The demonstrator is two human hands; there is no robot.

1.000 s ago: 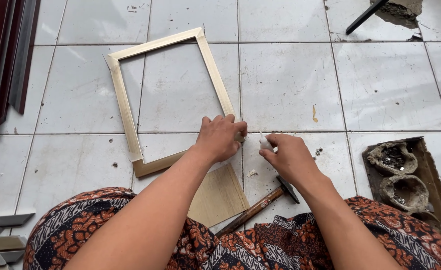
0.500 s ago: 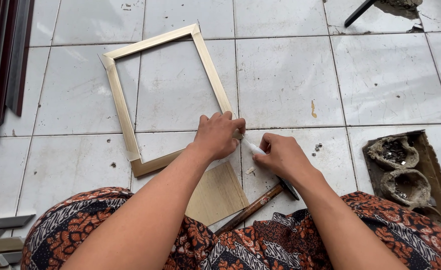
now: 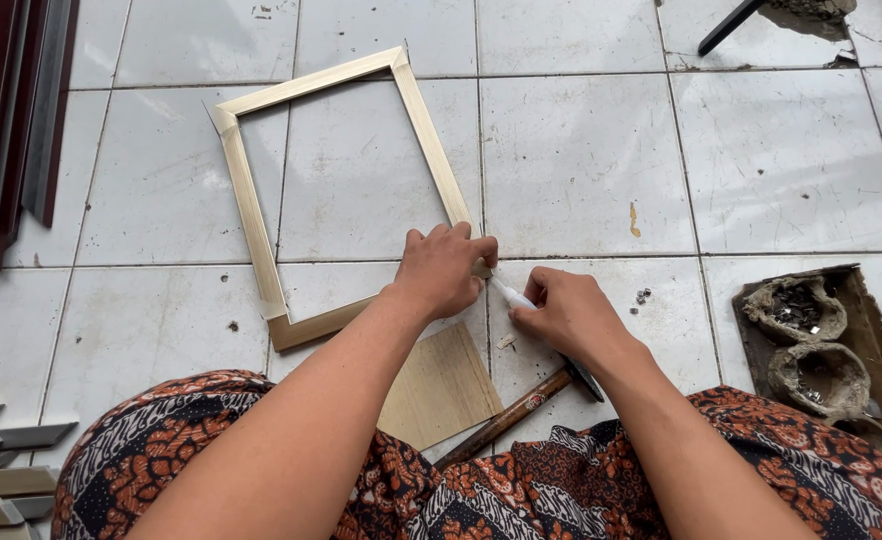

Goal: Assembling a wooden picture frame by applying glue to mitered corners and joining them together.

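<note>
On the tiled floor (image 3: 581,160), the gold frame (image 3: 246,200) lies flat. The left hand (image 3: 446,268) presses its near right corner, fingers curled. The right hand (image 3: 566,315) pinches a white tube (image 3: 511,295) (tip at that corner), above the hammer (image 3: 516,415).

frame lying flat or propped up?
Flat. The gold frame lies on the floor tiles; left hand presses its near corner.
</note>
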